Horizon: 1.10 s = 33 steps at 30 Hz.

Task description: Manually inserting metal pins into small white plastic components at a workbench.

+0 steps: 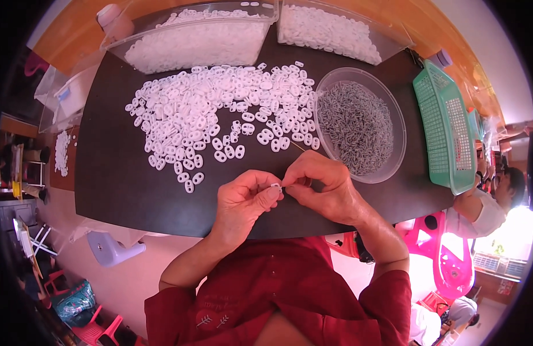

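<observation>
My left hand (243, 202) pinches a small white plastic oval piece (276, 186) between thumb and fingertips, just over the near edge of the dark table. Close against it, my right hand (321, 181) is closed in a pinch at the piece. What its fingertips grip is too small and covered to make out. A thin brownish rod (298, 146) sticks out beyond the right knuckles; its lower end is hidden by the hand. Ahead lies a wide pile of white oval pieces with two holes each (185, 115). Grey screws (356, 127) fill a round clear tub (400, 124) to the right.
Two clear bins (272, 24) of white pieces stand along the far edge. A green plastic basket (436, 127) sits at the table's right edge. Left of the table are more white pieces (62, 153) and a lilac stool (112, 248). Another person (485, 210) sits at the right.
</observation>
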Tool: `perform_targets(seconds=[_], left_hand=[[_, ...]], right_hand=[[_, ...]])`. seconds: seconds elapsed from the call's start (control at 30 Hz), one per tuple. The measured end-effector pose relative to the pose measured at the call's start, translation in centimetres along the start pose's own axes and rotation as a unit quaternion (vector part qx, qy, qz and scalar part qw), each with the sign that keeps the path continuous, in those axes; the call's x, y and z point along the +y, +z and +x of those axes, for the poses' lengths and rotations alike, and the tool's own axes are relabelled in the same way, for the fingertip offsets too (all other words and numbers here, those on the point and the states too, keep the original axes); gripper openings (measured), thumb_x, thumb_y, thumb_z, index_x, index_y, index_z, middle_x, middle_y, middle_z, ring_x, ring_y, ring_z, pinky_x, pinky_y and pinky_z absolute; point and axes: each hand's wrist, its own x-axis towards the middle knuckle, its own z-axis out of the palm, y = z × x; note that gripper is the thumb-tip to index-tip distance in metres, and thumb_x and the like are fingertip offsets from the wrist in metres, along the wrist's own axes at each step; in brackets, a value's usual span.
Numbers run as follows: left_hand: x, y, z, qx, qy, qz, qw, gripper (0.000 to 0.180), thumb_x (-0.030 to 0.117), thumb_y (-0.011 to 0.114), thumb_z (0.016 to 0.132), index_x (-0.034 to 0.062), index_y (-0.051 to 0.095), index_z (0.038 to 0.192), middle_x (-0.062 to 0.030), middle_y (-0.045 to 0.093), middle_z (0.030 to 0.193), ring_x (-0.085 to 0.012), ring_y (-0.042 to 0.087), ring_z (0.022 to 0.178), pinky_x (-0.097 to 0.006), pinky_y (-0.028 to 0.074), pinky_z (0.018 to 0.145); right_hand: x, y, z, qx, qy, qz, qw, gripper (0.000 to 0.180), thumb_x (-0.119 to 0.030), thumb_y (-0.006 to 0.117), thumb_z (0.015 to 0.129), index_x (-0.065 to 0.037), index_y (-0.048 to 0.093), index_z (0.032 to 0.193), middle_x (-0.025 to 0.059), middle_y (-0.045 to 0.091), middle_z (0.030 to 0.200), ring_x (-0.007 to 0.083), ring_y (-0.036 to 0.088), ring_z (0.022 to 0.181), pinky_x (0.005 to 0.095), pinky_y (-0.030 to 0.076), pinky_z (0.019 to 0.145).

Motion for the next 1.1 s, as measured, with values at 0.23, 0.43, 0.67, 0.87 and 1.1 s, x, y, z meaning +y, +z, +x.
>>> perform_targets(seconds=[0.23,0.43,0.67,0.87,1.1], left_hand=[[0.10,-0.26,-0.11,-0.009,-0.008,0.003,1.000,0.016,0.011,0.065,0.088,-0.0019,0.060,0.097,-0.0059,0.064,0.083,-0.0088,0.057,0.072,-0.021,0.046,0.065],[0.00,-0.41,-0.07,-0.012,0.004,0.031,0.999,0.017,0.012,0.064,0.089,-0.0018,0.060,0.097,-0.0051,0.063,0.082,-0.0078,0.055,0.071,-0.021,0.045,0.066],[-0.18,-0.56,-0.11,-0.014,0.001,0.024,1.000,0.016,0.012,0.063,0.089,-0.0017,0.060,0.097,-0.0048,0.063,0.082,-0.0075,0.054,0.071,-0.020,0.045,0.065],[-0.09,-0.59,-0.16,-0.014,0.002,0.028,1.000,0.015,0.012,0.063,0.090,-0.0020,0.059,0.096,-0.0044,0.062,0.082,-0.0072,0.053,0.071,-0.020,0.044,0.065],[-0.11,-0.77,-0.18,-0.015,-0.008,0.029,0.999,0.016,0.012,0.062,0.090,-0.0021,0.059,0.096,-0.0043,0.062,0.082,-0.0071,0.053,0.071,-0.020,0.044,0.065]], right_hand=[[-0.21,0.29,0.09,-0.008,0.071,0.053,0.996,0.011,0.004,0.065,0.075,-0.002,0.065,0.084,0.0009,0.058,0.080,0.0063,0.052,0.067,0.0221,0.043,0.060],[-0.26,0.39,0.17,-0.013,0.095,0.065,0.993,0.010,0.004,0.066,0.076,-0.001,0.065,0.084,0.0000,0.058,0.079,0.0055,0.052,0.067,0.0217,0.042,0.059],[0.01,0.57,0.08,-0.010,0.092,0.066,0.994,0.010,0.004,0.066,0.076,-0.001,0.065,0.085,-0.0006,0.059,0.078,0.0042,0.052,0.066,0.0210,0.041,0.057],[-0.13,0.49,0.25,-0.016,0.106,0.068,0.992,0.010,0.001,0.066,0.076,-0.002,0.064,0.085,0.0008,0.059,0.078,0.0061,0.053,0.067,0.0223,0.043,0.059],[-0.07,0.69,0.36,-0.022,0.098,0.061,0.993,0.009,0.003,0.065,0.077,-0.001,0.064,0.085,-0.0001,0.059,0.079,0.0046,0.052,0.068,0.0212,0.042,0.060]])
